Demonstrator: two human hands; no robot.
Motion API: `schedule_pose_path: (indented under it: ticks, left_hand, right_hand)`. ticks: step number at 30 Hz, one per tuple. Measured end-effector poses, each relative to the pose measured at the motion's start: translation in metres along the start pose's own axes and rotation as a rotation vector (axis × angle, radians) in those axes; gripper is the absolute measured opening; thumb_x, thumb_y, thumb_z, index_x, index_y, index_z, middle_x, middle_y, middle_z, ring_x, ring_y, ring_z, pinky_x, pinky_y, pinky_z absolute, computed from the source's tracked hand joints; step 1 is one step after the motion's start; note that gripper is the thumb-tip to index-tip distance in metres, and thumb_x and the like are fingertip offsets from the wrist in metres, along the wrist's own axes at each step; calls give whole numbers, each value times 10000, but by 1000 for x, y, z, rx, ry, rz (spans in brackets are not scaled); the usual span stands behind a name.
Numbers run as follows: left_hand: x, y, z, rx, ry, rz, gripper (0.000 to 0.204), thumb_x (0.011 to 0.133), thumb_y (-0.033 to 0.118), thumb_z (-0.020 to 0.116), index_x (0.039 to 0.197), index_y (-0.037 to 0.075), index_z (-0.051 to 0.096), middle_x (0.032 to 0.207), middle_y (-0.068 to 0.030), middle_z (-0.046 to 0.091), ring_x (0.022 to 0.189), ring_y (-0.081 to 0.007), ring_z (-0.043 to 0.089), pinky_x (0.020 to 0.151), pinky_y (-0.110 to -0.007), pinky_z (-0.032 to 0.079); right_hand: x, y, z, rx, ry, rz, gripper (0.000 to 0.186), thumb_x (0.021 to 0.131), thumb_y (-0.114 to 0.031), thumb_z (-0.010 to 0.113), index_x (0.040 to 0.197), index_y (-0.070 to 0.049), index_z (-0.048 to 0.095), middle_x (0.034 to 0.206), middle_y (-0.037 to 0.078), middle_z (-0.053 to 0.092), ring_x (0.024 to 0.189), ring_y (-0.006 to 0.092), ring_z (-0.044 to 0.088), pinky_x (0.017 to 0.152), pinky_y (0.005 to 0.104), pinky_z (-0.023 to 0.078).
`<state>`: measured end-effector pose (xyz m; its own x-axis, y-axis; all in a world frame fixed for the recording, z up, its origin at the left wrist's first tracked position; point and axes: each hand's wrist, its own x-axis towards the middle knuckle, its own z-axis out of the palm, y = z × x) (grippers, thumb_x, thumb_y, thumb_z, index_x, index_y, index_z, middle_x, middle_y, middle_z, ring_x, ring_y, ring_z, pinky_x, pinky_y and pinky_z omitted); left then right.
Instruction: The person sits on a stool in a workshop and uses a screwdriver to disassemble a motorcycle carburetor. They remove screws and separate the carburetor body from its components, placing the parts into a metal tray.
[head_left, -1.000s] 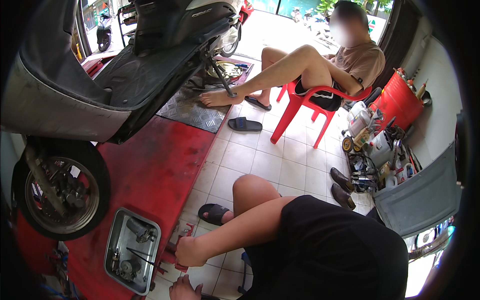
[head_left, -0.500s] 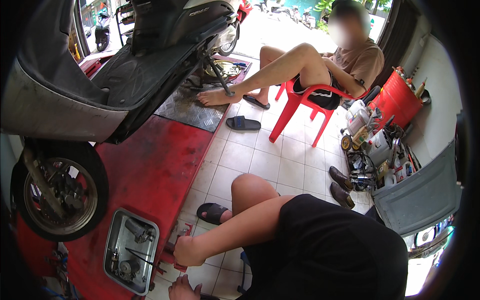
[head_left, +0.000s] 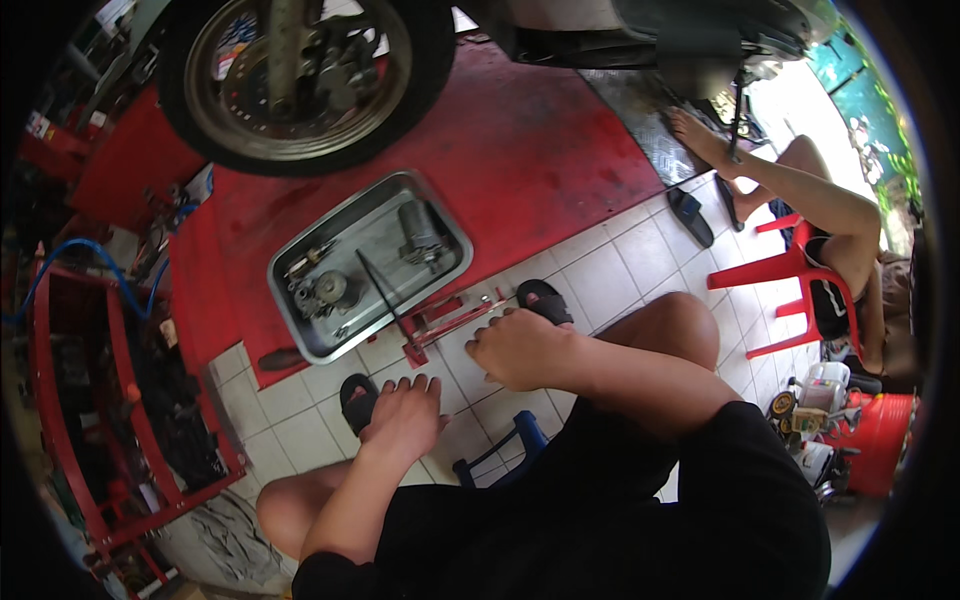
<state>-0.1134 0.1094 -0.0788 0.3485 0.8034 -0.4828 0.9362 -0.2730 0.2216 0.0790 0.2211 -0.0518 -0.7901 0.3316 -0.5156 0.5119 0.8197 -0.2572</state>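
Observation:
My left hand [head_left: 405, 412] is held palm down above the floor, fingers apart, with nothing seen in it. To its right, my right hand [head_left: 520, 350] hangs with loosely bent fingers over the red metal bracket [head_left: 460, 318] at the platform's edge; no object shows in it, and its palm is hidden. Beyond both hands, a metal tray [head_left: 283, 275] sits on the red platform [head_left: 540, 150]. Inside lie a grey cylindrical motor-like part [head_left: 420, 232], a round metal part [head_left: 335, 289] and smaller pieces. A thin dark rod [head_left: 378, 278] slants across the tray toward its near rim.
A scooter's front wheel [head_left: 430, 80] stands on the platform behind the tray. Red shelving [head_left: 125, 380] with a blue hose [head_left: 95, 245] is at left. A blue stool [head_left: 525, 440] is below me. At right, another person's leg [head_left: 810, 195] extends from a red chair [head_left: 770, 275].
My view has swung left and down, bringing the tray and both hands nearer the middle. My left hand shows fully now, and my right hand's fingers look looser.

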Motion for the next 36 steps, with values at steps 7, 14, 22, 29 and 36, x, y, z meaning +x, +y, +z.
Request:
schedule_pose_path:
  ticks: [7,14,22,29,36]
  left_hand:
    - [-9,-1,6,-32,16,-36,497,832,326,701,1192,7,574,1124,-133,614,1069,-295,587,947,-435,438]
    - [-7,1,5,-31,23,-33,485,837,317,697,1185,3,572,1131,-138,609,1080,-291,583,953,-432,433]
    - [-7,1,4,-39,18,-41,470,835,320,697,1166,7,579,1127,-137,611,1077,-291,584,949,-428,436]
    - [-6,1,7,-28,29,-38,473,831,320,703,1162,3,582,1132,-138,612,1083,-305,583,948,-436,443]
    - [-6,2,-1,-60,45,-31,496,822,310,717,1175,-10,578,1137,-155,618,1063,-321,597,941,-440,454]
  right_hand:
    - [7,-4,4,-24,36,-89,361,835,-298,693,1018,6,626,897,136,679,856,310,690,748,413,532]
    - [6,-2,6,-51,81,-105,359,831,-294,699,999,16,627,870,131,679,848,311,688,743,411,532]
    - [5,-2,7,-47,81,-101,361,825,-287,701,1009,15,625,866,134,679,848,311,687,745,410,529]
    - [17,5,7,-12,83,-66,388,830,-317,695,1042,0,621,895,146,686,857,321,691,742,419,536]
    - [48,3,8,434,284,83,489,858,-393,664,1120,19,633,902,171,705,892,367,678,796,460,529]
